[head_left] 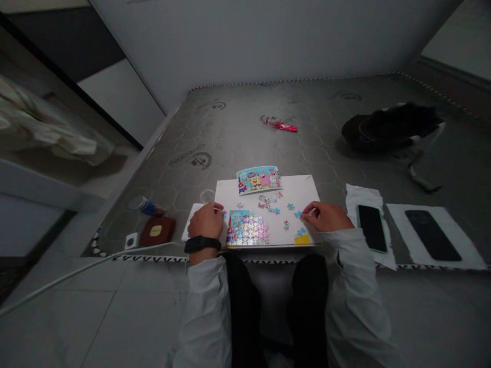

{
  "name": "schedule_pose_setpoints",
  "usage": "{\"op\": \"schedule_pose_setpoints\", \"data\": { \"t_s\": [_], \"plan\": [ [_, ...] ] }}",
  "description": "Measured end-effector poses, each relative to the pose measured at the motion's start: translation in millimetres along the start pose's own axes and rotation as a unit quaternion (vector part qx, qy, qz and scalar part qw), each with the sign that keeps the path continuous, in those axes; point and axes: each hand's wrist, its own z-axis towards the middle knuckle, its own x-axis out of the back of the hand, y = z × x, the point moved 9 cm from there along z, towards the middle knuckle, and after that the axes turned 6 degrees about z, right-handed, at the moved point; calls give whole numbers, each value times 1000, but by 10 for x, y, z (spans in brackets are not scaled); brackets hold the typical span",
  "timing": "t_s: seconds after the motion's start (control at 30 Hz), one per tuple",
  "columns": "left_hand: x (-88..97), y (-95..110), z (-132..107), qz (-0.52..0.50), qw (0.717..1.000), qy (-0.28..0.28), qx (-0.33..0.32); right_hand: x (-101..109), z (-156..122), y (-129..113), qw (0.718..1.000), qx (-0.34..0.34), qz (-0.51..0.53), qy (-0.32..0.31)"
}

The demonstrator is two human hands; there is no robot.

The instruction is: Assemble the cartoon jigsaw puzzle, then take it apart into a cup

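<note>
On a white board [303,185], a partly assembled jigsaw puzzle [247,228] lies near the front edge. My left hand [207,222], with a dark band on the wrist, rests at the board's left edge with its fingers curled. A small coloured bit shows by those fingertips; whether it is held, I cannot make out. Over the board's right side, my right hand [328,215] pinches a blue puzzle piece [298,214]. Several loose pieces [268,201] are scattered above and right of the joined part. A cartoon picture card [259,180] sits at the board's back edge.
Two phones, one greenish-edged [371,228] and one dark [432,235], lie on white sheets at right. A black bag [387,128] and a red packet [282,124] are farther back. Leftward are a brown case [157,231], a blue can [150,207] and a white cable [95,262].
</note>
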Motion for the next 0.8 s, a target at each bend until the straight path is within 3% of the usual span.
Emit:
{"op": "schedule_pose_setpoints", "data": {
  "t_s": [0.8],
  "plan": [
    [-39,-34,13,1,1000,-27,1,-21,-1,-31,1000,4,9,1]
  ]
}}
